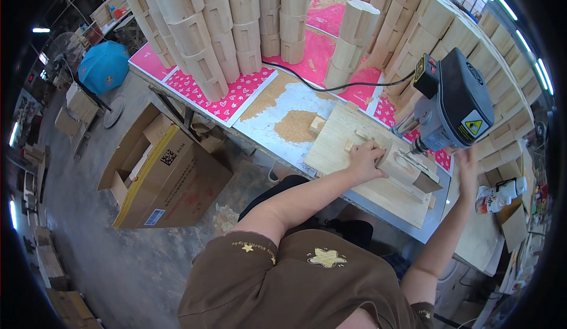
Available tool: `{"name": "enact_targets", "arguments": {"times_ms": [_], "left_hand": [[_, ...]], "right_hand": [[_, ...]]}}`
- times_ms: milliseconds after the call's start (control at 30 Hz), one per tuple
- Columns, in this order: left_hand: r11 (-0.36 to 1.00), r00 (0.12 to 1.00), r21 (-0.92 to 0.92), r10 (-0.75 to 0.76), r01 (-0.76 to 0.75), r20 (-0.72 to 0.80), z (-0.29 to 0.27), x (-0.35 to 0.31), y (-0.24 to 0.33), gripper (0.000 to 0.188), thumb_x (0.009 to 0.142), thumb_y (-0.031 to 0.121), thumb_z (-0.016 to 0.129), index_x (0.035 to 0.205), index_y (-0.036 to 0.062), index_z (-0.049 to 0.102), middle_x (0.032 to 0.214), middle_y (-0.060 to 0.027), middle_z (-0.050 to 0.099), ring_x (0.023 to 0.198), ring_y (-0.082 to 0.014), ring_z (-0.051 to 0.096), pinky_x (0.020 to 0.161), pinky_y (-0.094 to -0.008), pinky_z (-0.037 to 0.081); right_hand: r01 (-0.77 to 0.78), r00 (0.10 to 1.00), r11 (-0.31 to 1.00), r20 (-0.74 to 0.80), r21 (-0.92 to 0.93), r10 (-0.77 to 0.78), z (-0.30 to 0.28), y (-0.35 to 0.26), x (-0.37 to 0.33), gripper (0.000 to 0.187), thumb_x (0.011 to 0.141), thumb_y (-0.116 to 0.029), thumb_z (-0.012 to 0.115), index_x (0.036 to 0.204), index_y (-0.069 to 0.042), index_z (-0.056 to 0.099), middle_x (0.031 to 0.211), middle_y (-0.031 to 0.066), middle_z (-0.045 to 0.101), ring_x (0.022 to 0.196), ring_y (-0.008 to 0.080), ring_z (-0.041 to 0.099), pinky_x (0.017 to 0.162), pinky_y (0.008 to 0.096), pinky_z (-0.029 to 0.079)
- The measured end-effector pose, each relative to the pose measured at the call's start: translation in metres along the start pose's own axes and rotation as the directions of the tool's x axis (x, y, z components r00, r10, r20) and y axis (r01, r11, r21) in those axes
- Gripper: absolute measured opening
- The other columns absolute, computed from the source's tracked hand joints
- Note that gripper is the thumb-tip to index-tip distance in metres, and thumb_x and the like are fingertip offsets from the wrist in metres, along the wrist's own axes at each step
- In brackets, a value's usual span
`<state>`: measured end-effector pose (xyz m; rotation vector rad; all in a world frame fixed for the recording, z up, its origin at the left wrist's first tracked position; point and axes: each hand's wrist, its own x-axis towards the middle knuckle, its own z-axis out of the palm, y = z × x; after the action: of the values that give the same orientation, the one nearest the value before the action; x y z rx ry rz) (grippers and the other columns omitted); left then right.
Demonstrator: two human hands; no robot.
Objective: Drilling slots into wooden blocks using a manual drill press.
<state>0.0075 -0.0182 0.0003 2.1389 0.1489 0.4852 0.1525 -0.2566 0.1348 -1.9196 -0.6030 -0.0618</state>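
Note:
My left hand (366, 162) presses its curled fingers and thumb around the near end of a pale wooden block (397, 162). The block sits in a wooden jig on a plywood board (331, 146). Over it stands a black-and-grey bench drill press (458, 102), its chuck (418, 147) right above the block. A slim metal bar (413, 162) runs along the block's top. At the drill's right side, my right hand (466, 167) is raised with bent fingers; the drill head partly hides them and whatever they grip.
Tall stacks of wooden pieces (195, 40) line the back and right of the bench. A black cable (331, 88) crosses pink patterned sheets (242, 96). Sawdust (298, 125) lies left of the board. An open cardboard box (189, 181) stands on the floor; white bottles (499, 196) are at right.

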Motion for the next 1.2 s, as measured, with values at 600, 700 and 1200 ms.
{"name": "enact_targets", "arguments": {"times_ms": [600,700,1200], "left_hand": [[0.926,0.973,0.375,0.123,-0.043,-0.194,-0.267,0.012,-0.061,0.043,0.056,0.018,0.082,0.093,0.0029,0.065,0.103,-0.0087,0.049,0.101,-0.0247,0.048,0.086,-0.0337,0.042],[0.812,0.961,0.565,0.023,0.144,-0.277,-0.295,0.032,-0.083,0.043,0.057,0.017,0.081,0.094,0.0039,0.066,0.105,-0.0102,0.049,0.104,-0.0283,0.047,0.087,-0.0369,0.044],[0.615,0.740,0.569,-0.036,0.546,-0.672,-0.239,0.090,-0.115,0.057,0.069,0.023,0.072,0.122,0.0124,0.053,0.101,-0.0149,0.048,0.093,-0.0337,0.053,0.080,-0.0431,0.047]], "right_hand": [[-0.245,0.968,0.969,0.040,-0.045,0.247,0.014,0.039,-0.138,0.024,0.072,-0.003,0.072,0.092,-0.001,0.060,0.079,-0.0031,0.056,0.072,0.0064,0.048,0.065,0.0210,0.040],[-0.222,0.975,0.975,0.006,-0.026,0.222,0.023,0.037,-0.139,0.023,0.073,-0.006,0.073,0.091,-0.002,0.060,0.079,-0.0035,0.054,0.070,0.0063,0.047,0.063,0.0206,0.039],[-0.229,0.972,0.973,-0.043,0.019,0.230,0.036,0.030,-0.141,0.019,0.075,-0.003,0.069,0.091,-0.002,0.059,0.078,-0.0025,0.054,0.072,0.0076,0.047,0.066,0.0216,0.039]]}}
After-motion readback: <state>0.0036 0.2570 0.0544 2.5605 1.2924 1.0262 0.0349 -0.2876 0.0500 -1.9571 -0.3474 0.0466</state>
